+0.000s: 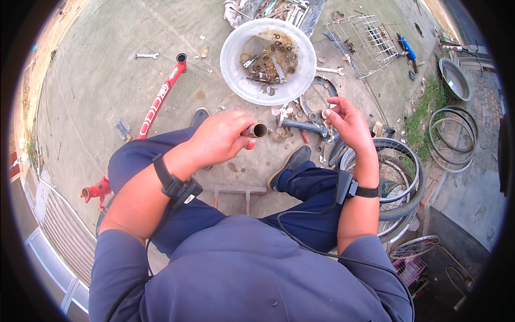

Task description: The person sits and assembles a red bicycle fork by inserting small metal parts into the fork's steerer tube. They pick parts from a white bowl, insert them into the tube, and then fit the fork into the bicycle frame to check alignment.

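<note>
My left hand (pixel 225 137) is closed round a short metal tube (pixel 259 130), its round open end turned to the right; a bit of red shows under it by the thumb. The rest of the tube is hidden in the palm. Off to the right, my right hand (pixel 348 122) is held up with thumb and fingertips curled together. A small brownish thing seems pinched there, too small to name. Below and left of that hand a grey metal tube piece (pixel 303 126) lies on the ground. A whitish basin (pixel 232 70) of small metal parts and murky liquid stands beyond both hands.
A red bicycle frame (pixel 161 97) lies at my left, partly behind my leg. Spanners (pixel 146 56) lie on the concrete. At the far right are a white wire basket (pixel 370 45) and a grey bowl (pixel 455 80). Bicycle wheels (pixel 417 201) crowd my right knee.
</note>
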The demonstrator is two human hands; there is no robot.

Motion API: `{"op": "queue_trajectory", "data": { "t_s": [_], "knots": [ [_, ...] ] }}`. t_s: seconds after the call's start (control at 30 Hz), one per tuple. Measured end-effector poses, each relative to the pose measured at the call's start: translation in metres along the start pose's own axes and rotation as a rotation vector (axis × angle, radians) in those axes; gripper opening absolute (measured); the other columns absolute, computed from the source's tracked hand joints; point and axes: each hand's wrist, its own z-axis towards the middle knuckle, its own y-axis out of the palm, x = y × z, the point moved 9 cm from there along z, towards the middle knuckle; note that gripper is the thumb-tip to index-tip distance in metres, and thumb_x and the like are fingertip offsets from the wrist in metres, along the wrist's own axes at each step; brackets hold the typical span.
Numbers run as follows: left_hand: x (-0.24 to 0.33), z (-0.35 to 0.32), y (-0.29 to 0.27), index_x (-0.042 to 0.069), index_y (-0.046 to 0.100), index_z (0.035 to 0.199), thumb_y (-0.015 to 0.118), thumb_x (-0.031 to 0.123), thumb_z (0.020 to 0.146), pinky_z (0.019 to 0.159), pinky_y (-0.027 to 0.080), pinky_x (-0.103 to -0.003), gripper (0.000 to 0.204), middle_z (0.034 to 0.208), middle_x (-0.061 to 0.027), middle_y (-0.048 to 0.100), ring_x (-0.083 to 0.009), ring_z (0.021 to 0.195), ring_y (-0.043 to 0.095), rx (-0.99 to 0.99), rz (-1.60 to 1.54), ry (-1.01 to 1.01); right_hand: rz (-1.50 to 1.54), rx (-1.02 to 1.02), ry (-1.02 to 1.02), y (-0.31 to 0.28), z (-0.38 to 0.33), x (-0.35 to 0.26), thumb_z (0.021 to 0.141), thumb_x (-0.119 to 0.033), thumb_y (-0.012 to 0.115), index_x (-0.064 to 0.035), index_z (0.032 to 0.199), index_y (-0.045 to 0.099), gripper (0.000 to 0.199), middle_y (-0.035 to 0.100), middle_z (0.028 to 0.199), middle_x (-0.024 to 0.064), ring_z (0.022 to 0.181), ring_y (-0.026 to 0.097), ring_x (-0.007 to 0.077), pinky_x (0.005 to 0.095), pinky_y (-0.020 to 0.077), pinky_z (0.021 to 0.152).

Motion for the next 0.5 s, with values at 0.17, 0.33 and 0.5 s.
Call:
{"op": "queue_trajectory", "data": {
  "t_s": [0.17, 0.33, 0.5],
  "knots": [
    [-0.002, -0.001, -0.002, 0.008, 0.063, 0.11, 0.077, 0.007, 0.083, 0.071, 0.054, -0.043, 0.031, 0.094, -0.0106, 0.064, -0.0322, 0.084, 0.068, 0.001, -0.012, -0.019, 0.041, 0.047, -0.031, -0.002, 0.0, -0.003, 0.096, -0.01, 0.072, 0.0011, 0.125, 0.064, 0.032, 0.07, 0.089, 0.0042, 0.078, 0.061, 0.0084, 0.0256, 0.0514, 0.07],
    [-0.006, -0.001, -0.004, 0.008, 0.063, 0.112, 0.074, 0.007, 0.085, 0.072, 0.054, -0.042, 0.029, 0.095, -0.0102, 0.065, -0.032, 0.086, 0.069, 0.003, -0.006, -0.023, 0.035, 0.052, -0.037, -0.003, -0.001, -0.001, 0.096, -0.01, 0.072, 0.0016, 0.125, 0.064, 0.032, 0.07, 0.089, 0.004, 0.078, 0.061, 0.0083, 0.0256, 0.0514, 0.07],
    [-0.015, -0.001, -0.005, 0.008, 0.063, 0.115, 0.074, 0.007, 0.088, 0.083, 0.054, -0.044, 0.03, 0.107, -0.0115, 0.068, -0.036, 0.1, 0.067, -0.039, 0.001, -0.105, 0.05, 0.045, -0.042, -0.003, 0.0, 0.0, 0.096, -0.01, 0.072, 0.002, 0.125, 0.064, 0.032, 0.07, 0.089, 0.0039, 0.078, 0.061, 0.0081, 0.0256, 0.0514, 0.07]
  ]
}}
